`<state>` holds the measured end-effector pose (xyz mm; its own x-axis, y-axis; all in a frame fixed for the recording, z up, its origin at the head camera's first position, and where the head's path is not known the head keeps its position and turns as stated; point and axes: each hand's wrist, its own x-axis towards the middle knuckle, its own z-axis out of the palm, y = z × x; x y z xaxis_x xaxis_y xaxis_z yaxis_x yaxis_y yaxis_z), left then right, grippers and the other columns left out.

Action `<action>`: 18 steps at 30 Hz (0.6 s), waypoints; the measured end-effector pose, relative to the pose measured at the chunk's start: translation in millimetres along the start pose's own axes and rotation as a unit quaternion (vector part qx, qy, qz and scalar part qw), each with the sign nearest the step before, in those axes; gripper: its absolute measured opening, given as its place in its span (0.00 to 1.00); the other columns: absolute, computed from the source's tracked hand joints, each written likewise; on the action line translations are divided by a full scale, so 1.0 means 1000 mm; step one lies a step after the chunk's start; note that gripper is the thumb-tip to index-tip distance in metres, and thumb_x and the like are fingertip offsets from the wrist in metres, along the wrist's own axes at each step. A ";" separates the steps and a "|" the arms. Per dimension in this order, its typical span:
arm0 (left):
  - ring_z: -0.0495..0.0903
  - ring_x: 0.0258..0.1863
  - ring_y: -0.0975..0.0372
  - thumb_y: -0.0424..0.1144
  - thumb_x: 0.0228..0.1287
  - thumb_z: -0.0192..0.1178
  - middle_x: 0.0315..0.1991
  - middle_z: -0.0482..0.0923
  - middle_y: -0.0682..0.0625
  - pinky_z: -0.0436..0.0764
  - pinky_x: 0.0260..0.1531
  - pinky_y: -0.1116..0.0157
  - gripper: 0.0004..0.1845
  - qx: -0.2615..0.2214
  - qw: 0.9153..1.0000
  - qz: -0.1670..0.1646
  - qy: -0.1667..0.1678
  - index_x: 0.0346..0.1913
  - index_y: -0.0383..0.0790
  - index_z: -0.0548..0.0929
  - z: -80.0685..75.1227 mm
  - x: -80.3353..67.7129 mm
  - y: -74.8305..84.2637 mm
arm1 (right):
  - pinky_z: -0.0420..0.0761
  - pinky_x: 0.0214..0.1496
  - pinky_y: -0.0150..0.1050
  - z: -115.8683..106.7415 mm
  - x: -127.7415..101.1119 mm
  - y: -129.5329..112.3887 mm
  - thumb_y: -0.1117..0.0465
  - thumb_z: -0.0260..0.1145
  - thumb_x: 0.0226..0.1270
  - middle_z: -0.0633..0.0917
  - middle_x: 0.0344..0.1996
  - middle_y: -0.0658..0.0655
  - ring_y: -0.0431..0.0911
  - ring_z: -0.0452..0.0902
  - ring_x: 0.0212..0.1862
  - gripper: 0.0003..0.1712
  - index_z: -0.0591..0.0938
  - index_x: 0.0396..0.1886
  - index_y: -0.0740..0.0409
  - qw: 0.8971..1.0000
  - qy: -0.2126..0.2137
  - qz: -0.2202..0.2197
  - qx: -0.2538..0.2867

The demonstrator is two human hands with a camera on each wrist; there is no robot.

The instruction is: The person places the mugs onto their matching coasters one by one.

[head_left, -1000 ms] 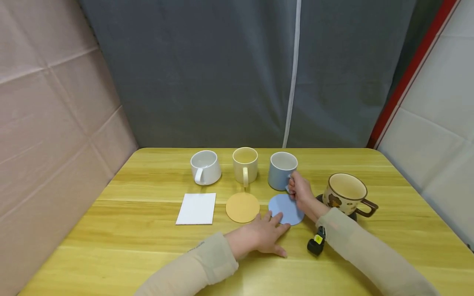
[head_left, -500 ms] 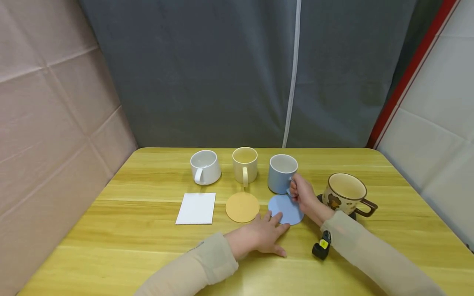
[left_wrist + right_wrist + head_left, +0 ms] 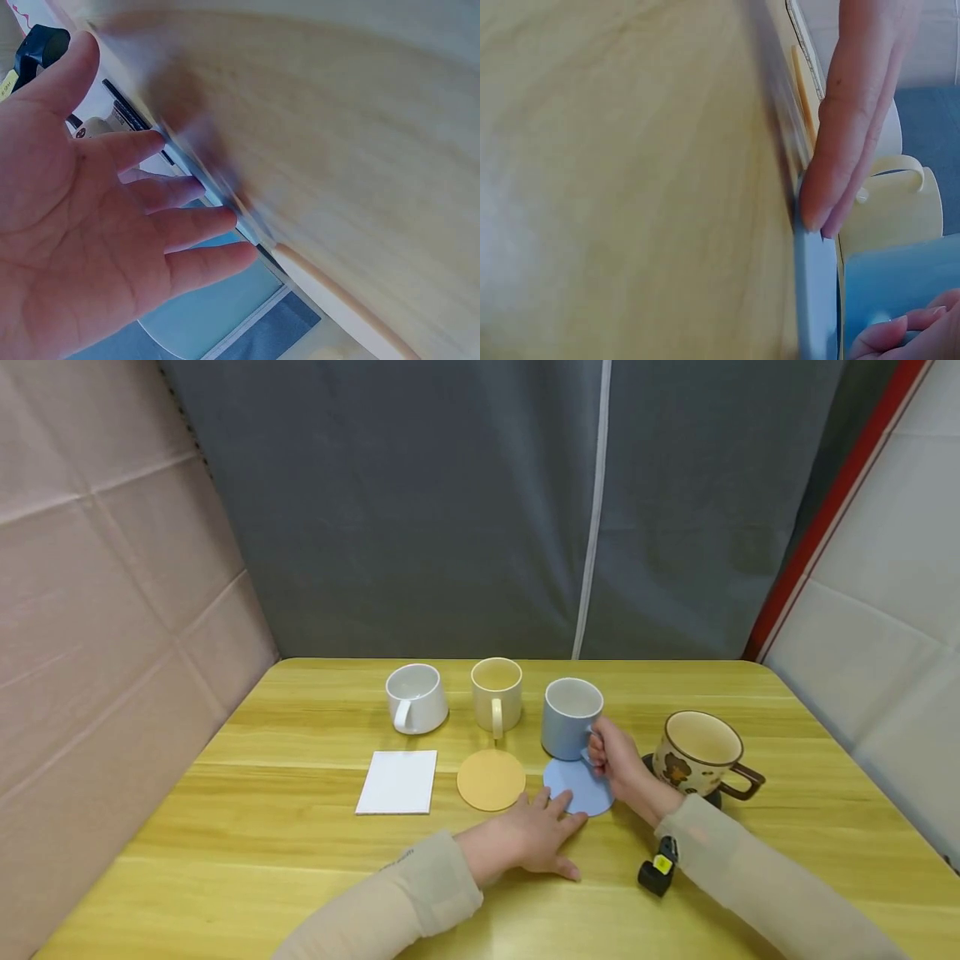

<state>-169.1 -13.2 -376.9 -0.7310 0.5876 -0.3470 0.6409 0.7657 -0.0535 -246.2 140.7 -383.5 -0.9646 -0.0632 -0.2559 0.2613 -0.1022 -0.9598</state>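
The left hand [image 3: 82,247] lies open, fingers [image 3: 202,225] spread flat against the blurred wooden surface [image 3: 352,150] beside a blue coaster [image 3: 210,315]

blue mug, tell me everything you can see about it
The blue mug is a plain pale-blue cylinder with a white inside, glossy like ceramic, and looks empty. It stands upright in the back row, right of the cream mug. The right hand grips its handle, which faces the person. Its base meets the far edge of the round blue coaster; whether it is lifted cannot be told. The left hand presses the coaster's near edge.
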 end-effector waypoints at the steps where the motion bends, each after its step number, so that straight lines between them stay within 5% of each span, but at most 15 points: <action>1: 0.52 0.69 0.53 0.69 0.53 0.50 0.72 0.48 0.53 0.61 0.62 0.52 0.40 0.000 1.000 0.000 0.000 0.69 0.61 0.57 0.000 0.000 0.000 | 0.56 0.23 0.34 0.000 0.000 0.000 0.61 0.43 0.58 0.60 0.07 0.46 0.40 0.55 0.15 0.20 0.58 0.06 0.50 1.000 -0.001 -0.001 -0.001; 18: 0.52 0.69 0.52 0.68 0.53 0.51 0.72 0.48 0.52 0.60 0.62 0.51 0.40 -0.008 1.000 -0.002 -0.002 0.69 0.60 0.57 0.000 0.001 0.000 | 0.56 0.23 0.34 -0.003 -0.014 0.005 0.62 0.43 0.57 0.60 0.07 0.46 0.40 0.55 0.16 0.19 0.57 0.08 0.50 0.999 -0.020 -0.007 -0.027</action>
<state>-169.5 -12.8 -377.5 -0.7322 0.5839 -0.3506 0.6347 0.7717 -0.0403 -231.8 144.6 -385.0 -0.9659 -0.1017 -0.2380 0.2439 -0.0500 -0.9685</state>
